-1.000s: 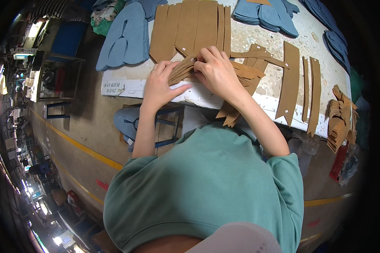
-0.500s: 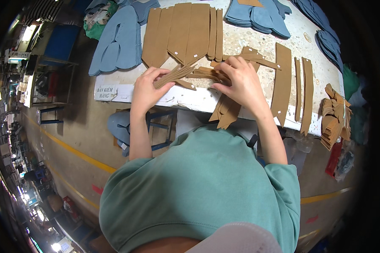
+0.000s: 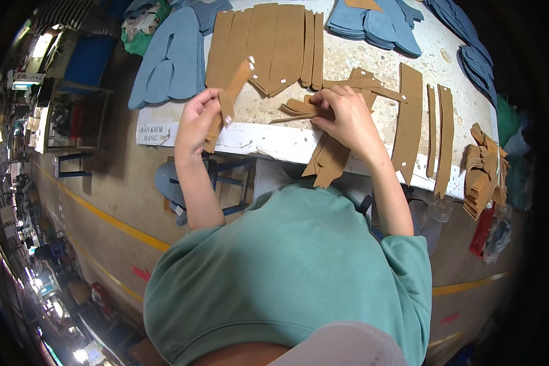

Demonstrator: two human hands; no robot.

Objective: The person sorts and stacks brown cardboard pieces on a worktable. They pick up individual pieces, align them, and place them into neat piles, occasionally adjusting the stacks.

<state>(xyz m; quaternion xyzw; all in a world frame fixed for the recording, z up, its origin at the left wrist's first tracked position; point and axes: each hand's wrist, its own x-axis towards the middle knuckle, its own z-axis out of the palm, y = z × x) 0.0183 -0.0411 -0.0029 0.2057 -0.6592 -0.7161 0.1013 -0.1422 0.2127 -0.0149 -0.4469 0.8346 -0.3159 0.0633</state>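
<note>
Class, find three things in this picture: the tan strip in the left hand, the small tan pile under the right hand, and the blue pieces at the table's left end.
tan strip point(image 3: 233, 85), head view, upper half above the fingers.
small tan pile point(image 3: 299, 110), head view, its left ends.
blue pieces point(image 3: 171, 61), head view, middle of the top piece.

Head camera looks steeply down, close above the worktable point(image 3: 372, 52).
</note>
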